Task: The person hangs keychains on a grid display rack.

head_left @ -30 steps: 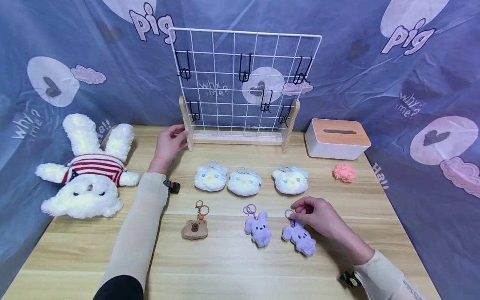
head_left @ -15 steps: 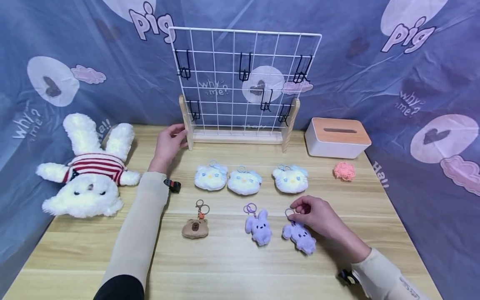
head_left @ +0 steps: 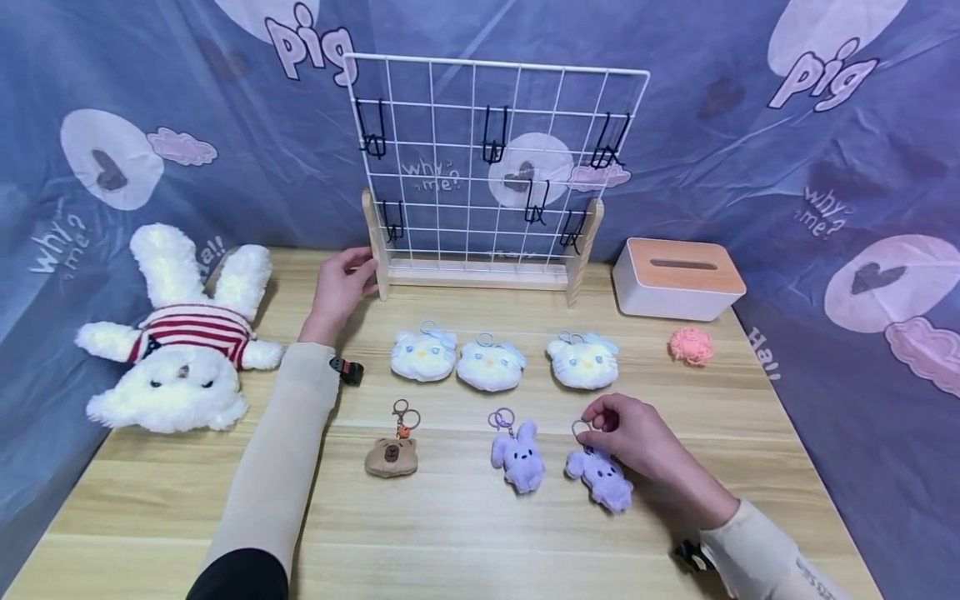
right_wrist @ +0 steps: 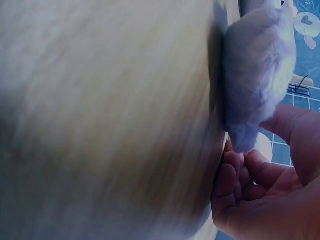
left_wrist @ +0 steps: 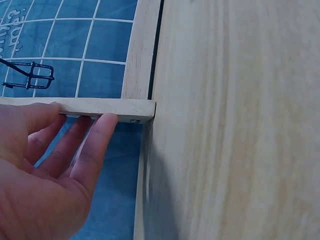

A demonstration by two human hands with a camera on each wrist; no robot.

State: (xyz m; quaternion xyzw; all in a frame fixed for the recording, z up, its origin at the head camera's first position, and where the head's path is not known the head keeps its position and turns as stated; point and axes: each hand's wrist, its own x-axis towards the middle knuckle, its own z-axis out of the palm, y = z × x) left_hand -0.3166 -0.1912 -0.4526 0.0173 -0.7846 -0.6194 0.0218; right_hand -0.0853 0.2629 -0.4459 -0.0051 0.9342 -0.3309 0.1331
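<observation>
My left hand point(head_left: 341, 287) is at the left wooden leg point(left_wrist: 107, 106) of a white wire grid rack point(head_left: 487, 167). In the left wrist view its thumb and fingers pinch the leg's edge. Near the front right, my right hand point(head_left: 633, 433) pinches the ring end of a purple long-eared plush keychain point(head_left: 606, 482); its fingertips partly cover the clasp. The plush body point(right_wrist: 260, 70) lies on the table, close to the fingers in the right wrist view. A matching purple keychain point(head_left: 521, 458) lies to its left. Further left is a brown capybara keychain point(head_left: 392, 457).
Three white cat-face keychains point(head_left: 491, 367) lie in a row before the rack. Several black hooks point(head_left: 495, 137) hang on the grid. A tissue box point(head_left: 678, 279) and pink pompom point(head_left: 691, 347) stand right; a white plush toy point(head_left: 183, 358) lies left.
The head view has shifted very slightly. Both hands and all keychains stay where they were.
</observation>
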